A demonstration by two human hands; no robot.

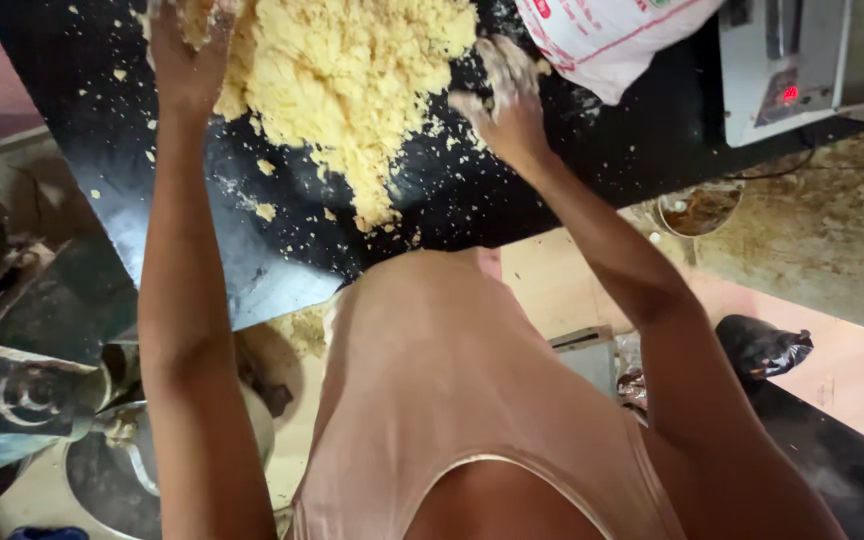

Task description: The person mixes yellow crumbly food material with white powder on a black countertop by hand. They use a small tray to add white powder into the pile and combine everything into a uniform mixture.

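Crumbly yellow dough (342, 70) heaped on glossy black counter (202, 240). Left hand (187, 50) pressed into the heap, grip unclear. Right hand (507, 95), grip released, fingers spread at the edge.

Crumbly matt dough (347, 75), glossy black slab (252, 250) — smooth
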